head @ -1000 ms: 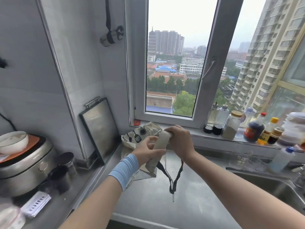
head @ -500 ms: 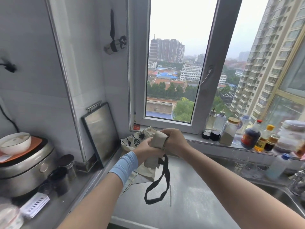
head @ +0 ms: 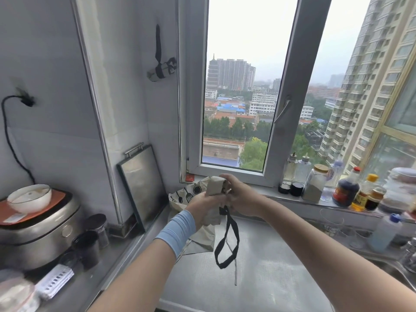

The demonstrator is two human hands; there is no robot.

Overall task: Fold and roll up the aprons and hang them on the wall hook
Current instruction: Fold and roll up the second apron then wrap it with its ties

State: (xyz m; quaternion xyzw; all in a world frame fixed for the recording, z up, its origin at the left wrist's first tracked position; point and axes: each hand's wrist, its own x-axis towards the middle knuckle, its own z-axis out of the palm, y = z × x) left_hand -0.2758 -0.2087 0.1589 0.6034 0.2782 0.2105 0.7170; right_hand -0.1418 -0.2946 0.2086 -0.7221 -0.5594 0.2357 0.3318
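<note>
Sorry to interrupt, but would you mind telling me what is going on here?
A person grips a rolled apron above the steel counter, left hand round its lower part, right hand at its top. Its black strap hangs down in a loop. A second roll already hangs on the wall beside the window, and a patterned apron lies behind the hands.
</note>
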